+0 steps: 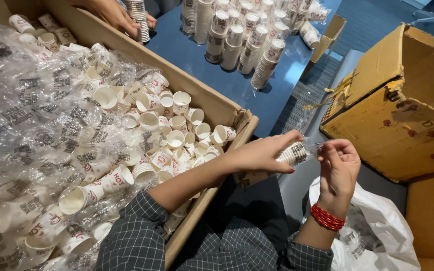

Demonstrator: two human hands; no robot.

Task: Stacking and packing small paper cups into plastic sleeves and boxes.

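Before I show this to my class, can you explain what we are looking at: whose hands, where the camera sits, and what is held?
One camera, worn on a person's head, looks down at their own two hands. The left hand holds a short stack of white paper cups; the right hand pinches its clear plastic wrap. Left is a large cardboard box of loose cups. Beyond, cup stacks stand on a blue table, where another person's hand touches one.
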